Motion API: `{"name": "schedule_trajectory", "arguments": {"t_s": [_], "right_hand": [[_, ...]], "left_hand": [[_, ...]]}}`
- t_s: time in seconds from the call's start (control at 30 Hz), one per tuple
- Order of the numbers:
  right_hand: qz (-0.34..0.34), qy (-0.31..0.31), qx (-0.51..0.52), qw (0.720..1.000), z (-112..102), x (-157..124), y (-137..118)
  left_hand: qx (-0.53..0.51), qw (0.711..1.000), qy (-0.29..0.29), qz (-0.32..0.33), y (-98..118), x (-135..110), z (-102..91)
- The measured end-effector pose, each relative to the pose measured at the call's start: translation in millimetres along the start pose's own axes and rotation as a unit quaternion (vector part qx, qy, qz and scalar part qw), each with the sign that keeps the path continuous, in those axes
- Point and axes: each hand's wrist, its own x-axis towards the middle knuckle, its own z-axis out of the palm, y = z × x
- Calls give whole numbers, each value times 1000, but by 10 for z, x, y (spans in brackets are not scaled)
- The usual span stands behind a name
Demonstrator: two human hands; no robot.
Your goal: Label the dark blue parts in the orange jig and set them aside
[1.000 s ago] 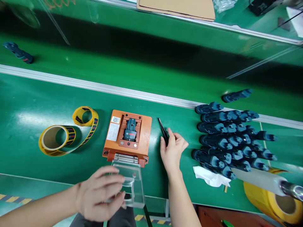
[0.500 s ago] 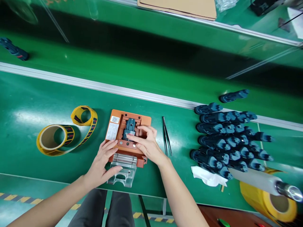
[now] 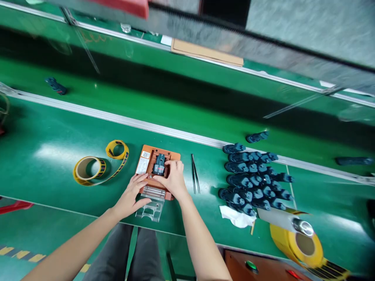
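Observation:
A dark blue battery pack with a red-marked label lies in the recess of an orange fixture. My right hand has its thumb at the pack's lower edge and its fingers along the right side, gripping it. The left hand rests with fingers stretched over the fixture's lower left edge, thumb spread above a clear plastic flap that hangs folded down at the front. To the right of the fixture lie black tweezers.
A roll of labels with a curled yellow strip stands at left. Rows of battery packs fill the right side, near a white cloth and a yellow roll. A metal rail borders the green belt behind.
My right hand has moved from pressing a finger on the pack's label to holding the pack at its side and lower edge. The camera view has shifted; the left hand stays on the fixture.

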Motion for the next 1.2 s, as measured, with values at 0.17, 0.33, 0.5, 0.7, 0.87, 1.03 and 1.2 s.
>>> {"name": "schedule_trajectory", "arguments": {"t_s": [0.17, 0.33, 0.5, 0.7, 0.87, 1.03, 1.2], "right_hand": [[-18, 10, -67, 998, -133, 16, -383], [-29, -85, 52, 995, -550, -534, -950], [-60, -73, 127, 987, -883, -1073, -1383], [36, -92, 280, 955, -1314, -1339, -1683], [70, -51, 350, 933, -1528, -1506, -1792], [71, 23, 386, 920, -1690, -1646, -1793], [76, 40, 480, 873, -1837, -1772, -1789]], "left_hand": [[-3, 997, 8, -76, 275, 12, -193], [-192, 941, 153, -231, 920, 239, -725], [-405, 878, 42, -252, 1535, 471, -1135], [-407, 886, 98, -201, 2256, 506, -1164], [-422, 882, 93, -188, 2691, 566, -1078], [-431, 886, 79, -151, 2951, 600, -993], [-405, 907, 68, -97, 3141, 658, -870]]}}
